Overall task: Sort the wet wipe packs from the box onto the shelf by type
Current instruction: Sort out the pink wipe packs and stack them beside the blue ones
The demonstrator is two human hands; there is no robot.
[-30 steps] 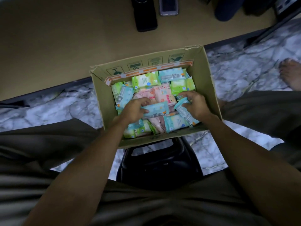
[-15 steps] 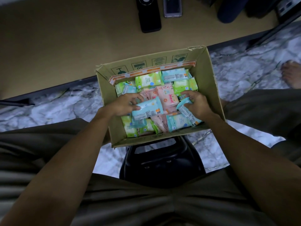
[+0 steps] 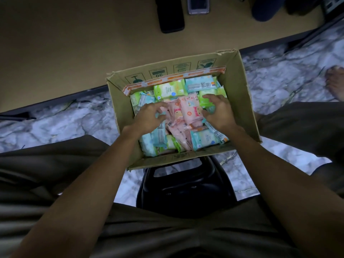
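An open cardboard box (image 3: 240, 101) rests between my knees and is full of wet wipe packs. Pink packs (image 3: 189, 110) lie in the middle. Green packs (image 3: 167, 89) and light blue packs (image 3: 201, 83) fill the far row, and more blue packs (image 3: 202, 138) lie along the near side. My left hand (image 3: 149, 117) hovers with loosely spread fingers at the left edge of the pink packs. On their right edge is my right hand (image 3: 218, 112), fingers spread and thumb touching a pink pack. Neither hand grips a pack.
A tan flat surface (image 3: 74, 43) runs behind the box, with a black device (image 3: 170, 15), a phone (image 3: 198, 4) and a dark blue object (image 3: 266, 8) on it. A black stool (image 3: 186, 187) stands under the box on the marble floor. A bare foot (image 3: 335, 82) is at the right.
Both hands let go of the light blue packs they held; those packs now lie near the box's near side. The hands moved inward to the pink packs.
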